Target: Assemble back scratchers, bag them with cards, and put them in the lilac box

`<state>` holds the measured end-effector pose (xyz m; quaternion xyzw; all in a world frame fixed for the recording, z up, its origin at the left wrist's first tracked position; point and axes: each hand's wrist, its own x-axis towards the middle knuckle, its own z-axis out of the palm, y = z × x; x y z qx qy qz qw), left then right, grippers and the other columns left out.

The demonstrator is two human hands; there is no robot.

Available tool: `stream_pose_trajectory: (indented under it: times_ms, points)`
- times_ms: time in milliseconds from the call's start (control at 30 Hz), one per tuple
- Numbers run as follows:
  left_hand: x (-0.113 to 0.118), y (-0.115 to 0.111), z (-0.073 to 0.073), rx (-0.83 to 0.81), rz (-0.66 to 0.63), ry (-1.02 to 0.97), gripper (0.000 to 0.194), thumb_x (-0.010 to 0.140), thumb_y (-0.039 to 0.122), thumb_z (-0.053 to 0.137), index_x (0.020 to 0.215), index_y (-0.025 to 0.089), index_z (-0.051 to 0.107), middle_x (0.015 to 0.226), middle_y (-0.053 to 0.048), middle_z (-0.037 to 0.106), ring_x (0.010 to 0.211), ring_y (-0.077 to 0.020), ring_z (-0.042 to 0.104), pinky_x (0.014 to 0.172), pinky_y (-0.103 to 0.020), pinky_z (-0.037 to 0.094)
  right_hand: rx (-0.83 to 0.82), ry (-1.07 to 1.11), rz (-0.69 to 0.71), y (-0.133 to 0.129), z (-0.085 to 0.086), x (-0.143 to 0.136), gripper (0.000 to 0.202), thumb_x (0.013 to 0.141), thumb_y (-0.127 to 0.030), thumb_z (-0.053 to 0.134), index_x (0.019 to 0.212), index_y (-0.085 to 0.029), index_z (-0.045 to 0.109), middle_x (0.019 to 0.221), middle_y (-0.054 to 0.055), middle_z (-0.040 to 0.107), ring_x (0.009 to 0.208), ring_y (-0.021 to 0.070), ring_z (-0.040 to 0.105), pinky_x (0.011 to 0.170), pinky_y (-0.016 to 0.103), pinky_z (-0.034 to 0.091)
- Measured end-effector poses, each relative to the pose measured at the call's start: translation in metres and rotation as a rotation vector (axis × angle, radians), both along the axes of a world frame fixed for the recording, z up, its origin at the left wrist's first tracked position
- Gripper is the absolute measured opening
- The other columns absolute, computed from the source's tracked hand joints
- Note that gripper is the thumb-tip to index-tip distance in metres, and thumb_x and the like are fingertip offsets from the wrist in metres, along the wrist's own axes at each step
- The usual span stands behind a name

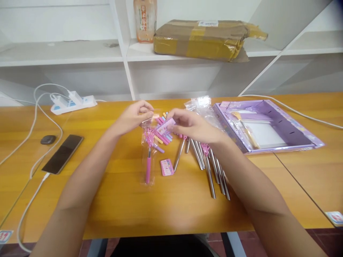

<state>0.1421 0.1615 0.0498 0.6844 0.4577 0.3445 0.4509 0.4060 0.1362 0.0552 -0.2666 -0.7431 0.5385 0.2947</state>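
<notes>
My left hand (pixel 136 116) pinches the top of a clear plastic bag (pixel 152 175). Inside the bag lies a back scratcher with a pink hand-shaped head and a pink grip (pixel 148 167). Between the thumb and fingers of my right hand (pixel 191 125) is a small purple printed card (pixel 165 127), held just right of the bag's top. Another pink printed card (pixel 167 167) lies flat below, beside the bag. Behind the held card is a pile of coloured grip sleeves (pixel 162 138), partly hidden. Several metal back scratchers (pixel 210 176) lie under and beside my right forearm.
Clear bags (pixel 199 103) lie behind my right hand. At right stands a purple box (pixel 292 137) holding a bagged scratcher (pixel 246 130). A phone (pixel 63 154), a dark earbud case (pixel 48 139) and a power strip (pixel 77 104) are at left. A taped carton (pixel 198 39) sits on the shelf.
</notes>
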Motion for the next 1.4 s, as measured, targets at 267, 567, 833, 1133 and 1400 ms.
stream_pose_trajectory:
  times_ms: [267,567,833,1133,1400]
  points:
    - [0.013,-0.019,0.012,-0.095,-0.074,-0.093,0.034,0.097,0.051,0.069,0.101,0.017,0.072,0.097,-0.008,0.078,0.088,-0.0213,0.076,0.079,-0.034,0.06,0.189,0.074,-0.479,0.004,-0.015,-0.017,0.022,0.095,-0.043,0.076,0.097,-0.025,0.063,0.095,0.0,0.062,0.086,0.0162,0.055,0.079,0.033,0.045]
    - [0.018,-0.028,0.014,0.019,-0.217,-0.075,0.04,0.091,0.034,0.081,0.128,0.022,0.072,0.111,-0.008,0.078,0.101,-0.0241,0.076,0.08,-0.033,0.06,0.233,0.07,-0.562,0.004,-0.011,-0.013,0.026,0.093,-0.046,0.079,0.097,-0.024,0.067,0.087,0.001,0.062,0.077,0.0155,0.05,0.069,0.032,0.038]
    - [0.023,-0.035,0.016,0.078,-0.196,-0.036,0.029,0.088,0.029,0.083,0.115,0.024,0.074,0.1,-0.006,0.077,0.091,-0.0234,0.074,0.072,-0.032,0.057,0.26,0.02,-0.567,0.002,-0.003,-0.009,0.033,0.09,-0.051,0.083,0.096,-0.024,0.067,0.081,0.0,0.06,0.074,0.0153,0.049,0.068,0.032,0.04]
    - [0.023,-0.03,0.012,0.117,-0.194,-0.014,0.03,0.099,0.035,0.071,0.124,0.018,0.07,0.111,-0.008,0.076,0.094,-0.0197,0.073,0.076,-0.029,0.055,0.306,0.001,-0.49,0.003,-0.005,-0.009,0.038,0.086,-0.052,0.089,0.091,-0.023,0.064,0.094,0.002,0.067,0.086,0.0172,0.059,0.079,0.034,0.049]
    - [0.022,-0.029,0.008,0.182,-0.179,0.041,0.023,0.101,0.031,0.066,0.121,0.021,0.069,0.097,-0.003,0.073,0.082,-0.0171,0.07,0.07,-0.027,0.054,0.104,0.154,-0.409,0.005,-0.005,-0.006,0.042,0.091,-0.064,0.081,0.095,-0.023,0.072,0.098,0.004,0.073,0.091,0.0185,0.064,0.087,0.036,0.053]
